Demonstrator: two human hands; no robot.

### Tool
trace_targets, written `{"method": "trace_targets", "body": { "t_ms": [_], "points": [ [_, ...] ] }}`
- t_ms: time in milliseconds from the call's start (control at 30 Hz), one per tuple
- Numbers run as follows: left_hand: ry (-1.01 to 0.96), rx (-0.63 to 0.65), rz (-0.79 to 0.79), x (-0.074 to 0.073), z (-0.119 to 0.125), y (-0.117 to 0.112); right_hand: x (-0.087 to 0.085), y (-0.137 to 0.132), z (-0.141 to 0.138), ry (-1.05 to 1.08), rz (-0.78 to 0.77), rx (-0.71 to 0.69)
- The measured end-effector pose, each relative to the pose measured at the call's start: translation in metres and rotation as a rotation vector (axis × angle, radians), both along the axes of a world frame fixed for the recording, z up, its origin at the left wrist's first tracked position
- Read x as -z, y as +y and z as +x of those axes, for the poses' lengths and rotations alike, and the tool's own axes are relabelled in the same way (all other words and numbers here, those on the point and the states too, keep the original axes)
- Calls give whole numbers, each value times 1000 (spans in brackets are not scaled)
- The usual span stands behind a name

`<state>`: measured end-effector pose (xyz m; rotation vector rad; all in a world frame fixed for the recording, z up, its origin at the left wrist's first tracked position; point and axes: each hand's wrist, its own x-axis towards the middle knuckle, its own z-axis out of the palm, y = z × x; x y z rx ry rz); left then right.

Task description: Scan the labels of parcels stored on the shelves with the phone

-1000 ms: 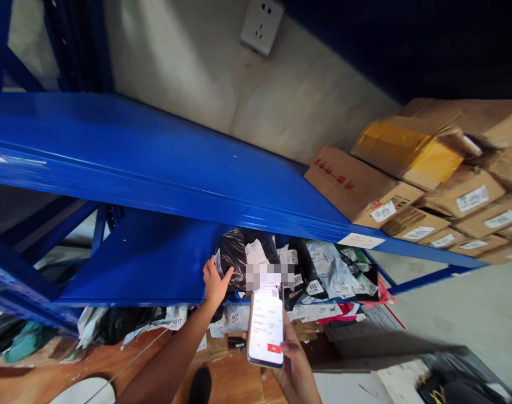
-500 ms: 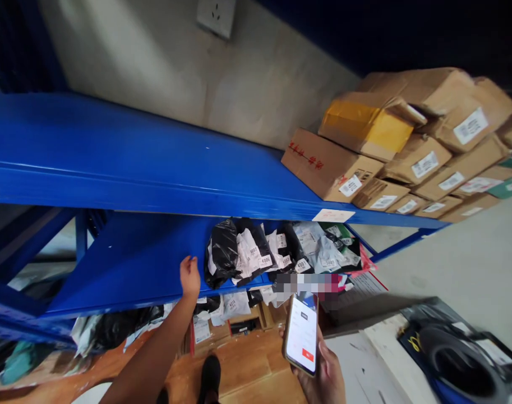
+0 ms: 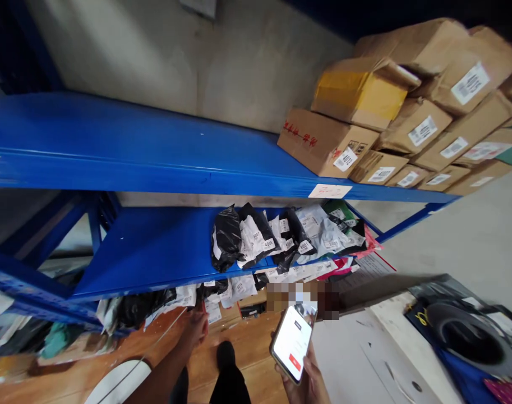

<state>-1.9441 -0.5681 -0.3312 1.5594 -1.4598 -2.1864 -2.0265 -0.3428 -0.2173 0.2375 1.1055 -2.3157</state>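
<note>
My right hand (image 3: pixel 305 381) holds a smartphone (image 3: pixel 295 341) with a lit white screen and a red button near its bottom. Lower left, my left hand (image 3: pixel 195 328) is in shade just below the lower row of parcels, loosely open with its fingers slightly bent; nothing shows in it. Black, white and grey plastic mailing bags (image 3: pixel 256 238) with numbered labels stand in a row on the middle blue shelf (image 3: pixel 155 247). Beneath that shelf, another row of labelled bags (image 3: pixel 241 287) lies close above my left hand.
Labelled cardboard boxes (image 3: pixel 327 143) are stacked at the right of the upper blue shelf (image 3: pixel 125 140). A large white box (image 3: pixel 348 353) stands at lower right, beside a black ring-shaped item (image 3: pixel 470 336). A round white object (image 3: pixel 119 381) is near my feet.
My left hand has dropped from beside the black bag on the middle shelf to below that shelf. The phone stays in my right hand, slightly lower and more tilted. The view has shifted.
</note>
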Motion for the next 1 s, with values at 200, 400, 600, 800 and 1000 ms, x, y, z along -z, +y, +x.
{"method": "trace_targets", "body": {
  "t_ms": [200,400,600,800,1000],
  "points": [
    [435,419,486,-78,-14,52,17,-10,-5,0,16,-209],
    [559,500,444,-136,-28,87,10,-17,-35,19,111,-496],
    [633,240,396,-129,-33,124,5,-18,-55,177,237,-654],
    [669,8,354,-128,-31,157,1,-16,-71,396,274,-700],
    [611,-112,250,-126,-34,180,2,-10,-75,450,279,-781]
  ]
}}
